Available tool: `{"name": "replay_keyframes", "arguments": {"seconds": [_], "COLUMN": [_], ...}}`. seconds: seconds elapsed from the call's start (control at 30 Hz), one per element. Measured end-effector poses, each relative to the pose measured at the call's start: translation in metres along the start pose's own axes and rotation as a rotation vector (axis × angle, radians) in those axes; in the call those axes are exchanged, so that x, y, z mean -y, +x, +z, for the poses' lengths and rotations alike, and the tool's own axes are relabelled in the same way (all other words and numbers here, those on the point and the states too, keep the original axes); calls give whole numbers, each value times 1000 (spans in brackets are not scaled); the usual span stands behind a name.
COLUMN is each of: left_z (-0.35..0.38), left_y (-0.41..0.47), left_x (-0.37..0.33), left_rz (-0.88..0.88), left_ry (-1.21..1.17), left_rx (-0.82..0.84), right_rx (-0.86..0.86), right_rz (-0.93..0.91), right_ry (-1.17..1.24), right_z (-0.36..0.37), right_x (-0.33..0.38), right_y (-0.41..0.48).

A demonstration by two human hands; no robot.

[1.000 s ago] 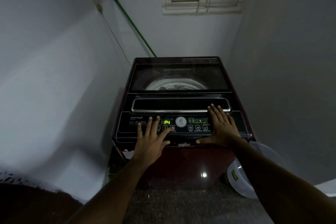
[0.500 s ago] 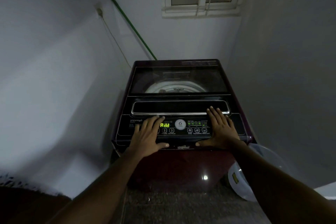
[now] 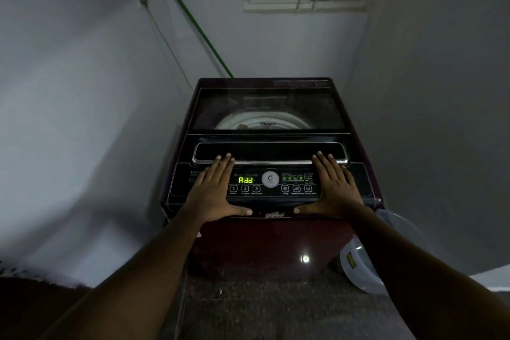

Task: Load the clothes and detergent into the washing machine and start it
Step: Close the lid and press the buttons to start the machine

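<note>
A palm leaning on the panel could, I judge, brush the Start/Pause button [image 3: 256, 188] and halt the wash while the display [image 3: 245, 180] reads "Add". The washing machine [image 3: 276, 246] stands right under the hands: the left hand [image 3: 214, 193] and right hand [image 3: 335, 188] lie flat on it, fingers straight, holding nothing, either side of its buttons.

Left hand [image 3: 214, 192] flat, palm down, fingers straight and close together, thumb splayed inward. Right hand [image 3: 335, 190] mirrors it (thumb tips point at each other, apart). Left arm [image 3: 138, 279] and right arm [image 3: 414, 265] bare, stretched forward, converging from the lower corners.
</note>
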State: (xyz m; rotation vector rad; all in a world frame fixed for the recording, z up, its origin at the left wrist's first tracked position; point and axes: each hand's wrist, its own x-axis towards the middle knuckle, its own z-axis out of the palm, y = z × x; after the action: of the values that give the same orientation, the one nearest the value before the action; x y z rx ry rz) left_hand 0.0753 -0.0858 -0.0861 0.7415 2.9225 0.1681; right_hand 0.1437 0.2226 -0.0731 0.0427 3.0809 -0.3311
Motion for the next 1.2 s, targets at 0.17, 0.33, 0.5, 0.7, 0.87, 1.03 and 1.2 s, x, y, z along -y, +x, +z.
{"name": "replay_keyframes", "arguments": {"seconds": [0.17, 0.33, 0.5, 0.7, 0.87, 1.03, 1.2], "left_z": [-1, -2, -1, -10, -4, -5, -3], "left_y": [0, 0, -4, 3, 2, 3, 4], "left_x": [0, -1, -1, 0, 1, 2, 2], "left_rz": [-9, -6, -4, 32, 35, 39, 48], "left_ry": [5, 13, 31, 100, 148, 194, 184], "left_rx": [-7, -21, -37, -72, -135, -130, -144], "right_rx": [-11, -1, 1, -12, -17, -37, -56], "right_rz": [-5, -2, 5, 4, 5, 0, -4], "right_ry": [-6, -15, -21, -18, -28, -30, -35], "right_z": [0, -1, 1, -1, 3, 2, 4], "right_x": [1, 1, 1, 1, 2, 2, 0], "right_y": [1, 2, -1, 2, 1, 1, 1]}}
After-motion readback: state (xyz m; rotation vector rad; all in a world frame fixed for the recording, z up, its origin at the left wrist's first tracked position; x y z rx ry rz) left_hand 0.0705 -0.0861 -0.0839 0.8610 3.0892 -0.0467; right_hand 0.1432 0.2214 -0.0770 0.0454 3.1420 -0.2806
